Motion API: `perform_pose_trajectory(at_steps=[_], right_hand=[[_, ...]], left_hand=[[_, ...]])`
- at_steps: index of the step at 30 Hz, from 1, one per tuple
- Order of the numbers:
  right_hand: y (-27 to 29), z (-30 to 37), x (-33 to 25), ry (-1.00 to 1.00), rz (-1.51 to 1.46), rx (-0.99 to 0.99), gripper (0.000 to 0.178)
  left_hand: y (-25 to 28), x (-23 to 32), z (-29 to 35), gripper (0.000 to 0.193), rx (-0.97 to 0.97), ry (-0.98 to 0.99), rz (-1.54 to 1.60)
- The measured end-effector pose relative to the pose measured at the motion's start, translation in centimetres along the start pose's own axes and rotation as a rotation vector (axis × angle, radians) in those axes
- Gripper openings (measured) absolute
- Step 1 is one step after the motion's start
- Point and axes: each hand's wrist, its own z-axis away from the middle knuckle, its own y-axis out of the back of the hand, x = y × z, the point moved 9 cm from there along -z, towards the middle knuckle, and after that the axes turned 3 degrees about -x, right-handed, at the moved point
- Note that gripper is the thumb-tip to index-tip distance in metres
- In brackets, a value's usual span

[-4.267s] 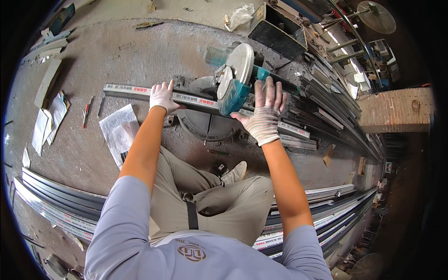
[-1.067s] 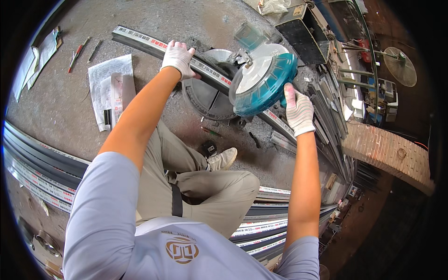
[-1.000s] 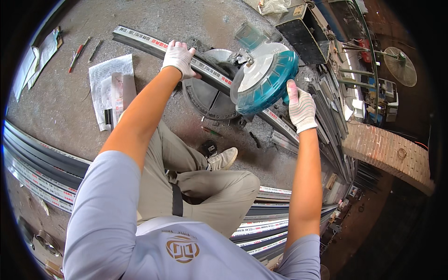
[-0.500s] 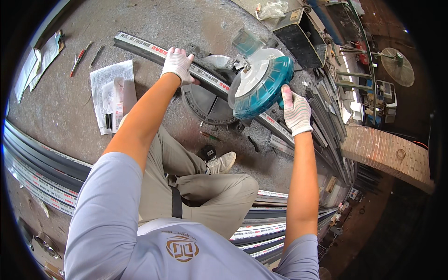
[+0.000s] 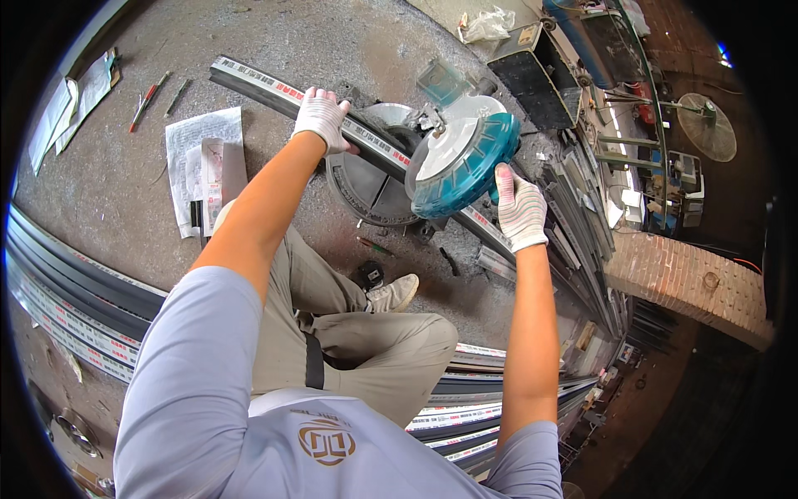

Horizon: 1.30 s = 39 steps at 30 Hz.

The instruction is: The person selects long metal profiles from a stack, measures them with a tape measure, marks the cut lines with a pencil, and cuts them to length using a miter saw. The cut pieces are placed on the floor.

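Head view: my left hand [image 5: 321,122] on the metal bar [image 5: 258,81], my right hand [image 5: 523,214] on the saw [image 5: 453,151].
My left fingers close over the bar, which lies across the saw's round base [image 5: 357,198] and under its teal guard [image 5: 480,170]; my right fingers, partly hidden, grip its handle.

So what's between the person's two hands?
The head view shows part of the long bar, then the saw with its teal guard, between them.
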Motion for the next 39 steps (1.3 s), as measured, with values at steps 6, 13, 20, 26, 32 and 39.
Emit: perform_pose_trajectory(at_steps=[6, 13, 20, 26, 32, 39], right_hand=[[0.1, 0.3, -0.6, -0.017, -0.026, -0.016, 0.081], [0.0, 0.4, -0.4, -0.01, -0.008, -0.009, 0.08], [0.2, 0.6, -0.9, 0.044, -0.026, 0.076, 0.083], [0.2, 0.5, -0.8, 0.033, -0.011, 0.065, 0.085], [-0.1, 0.5, -0.5, 0.031, 0.016, 0.087, 0.084], [-0.8, 0.8, -0.2, -0.011, 0.021, -0.001, 0.085]], left_hand=[[0.1, -0.1, 0.1, 0.102, 0.011, 0.001, 0.001], [-0.3, -0.1, -0.1, 0.101, 0.014, 0.006, -0.003], [0.1, 0.0, 0.2, 0.101, 0.003, 0.003, 0.007], [0.1, 0.2, 0.2, 0.101, -0.014, 0.009, -0.016], [0.0, 0.2, 0.3, 0.102, -0.028, 0.016, -0.017], [0.4, 0.6, 0.5, 0.103, 0.004, 0.029, 0.013]])
